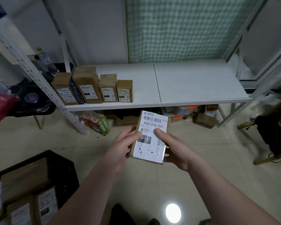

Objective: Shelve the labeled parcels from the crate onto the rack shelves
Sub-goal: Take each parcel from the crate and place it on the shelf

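Observation:
I hold a small brown parcel (152, 127) with a white shipping label reading 032-038-E01 in front of me, above the floor. My left hand (122, 148) grips its left edge with the thumb on the label. My right hand (173, 146) grips the right edge, thumb on top. The white rack shelf (193, 85) lies ahead, with several brown labeled parcels (91, 88) standing in a row at its left end. The black crate (62, 169) sits at the lower left with more labeled parcels (45, 202) inside.
A perforated white rack upright (39, 75) slants at the left. Bags and boxes (204, 119) lie under the shelf. A black table with a pink bag (0, 106) stands at the left, and a wooden chair with a dark bag (272, 132) at the right.

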The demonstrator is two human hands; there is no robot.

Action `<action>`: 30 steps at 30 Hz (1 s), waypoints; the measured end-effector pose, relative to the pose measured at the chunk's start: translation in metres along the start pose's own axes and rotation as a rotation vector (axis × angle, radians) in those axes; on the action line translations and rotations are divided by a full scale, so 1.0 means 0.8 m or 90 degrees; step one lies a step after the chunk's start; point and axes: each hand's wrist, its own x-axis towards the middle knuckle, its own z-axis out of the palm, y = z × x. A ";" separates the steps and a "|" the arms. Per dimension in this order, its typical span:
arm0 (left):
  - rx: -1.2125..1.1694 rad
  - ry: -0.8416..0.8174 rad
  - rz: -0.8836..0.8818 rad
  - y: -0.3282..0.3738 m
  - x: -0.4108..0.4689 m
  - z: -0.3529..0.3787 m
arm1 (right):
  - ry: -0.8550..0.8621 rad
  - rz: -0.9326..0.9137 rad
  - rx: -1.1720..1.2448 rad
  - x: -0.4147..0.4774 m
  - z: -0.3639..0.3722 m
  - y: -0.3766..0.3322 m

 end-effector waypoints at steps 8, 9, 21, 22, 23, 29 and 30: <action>0.025 0.035 0.019 0.028 0.074 -0.008 | -0.002 0.038 0.003 0.066 -0.018 -0.030; 0.029 0.037 0.016 0.032 0.086 -0.011 | 0.002 0.039 -0.005 0.076 -0.021 -0.035; 0.053 0.055 -0.052 0.097 0.247 -0.028 | 0.045 0.052 -0.009 0.224 -0.064 -0.093; 0.054 0.065 -0.059 0.097 0.256 -0.033 | 0.050 0.063 -0.002 0.237 -0.064 -0.089; 0.052 0.081 -0.067 0.098 0.263 -0.036 | 0.054 0.073 -0.001 0.249 -0.064 -0.085; 0.035 0.158 -0.106 0.081 0.316 -0.051 | 0.075 0.063 -0.052 0.334 -0.088 -0.082; 0.027 0.182 -0.113 0.076 0.326 -0.055 | 0.086 0.057 -0.061 0.350 -0.094 -0.084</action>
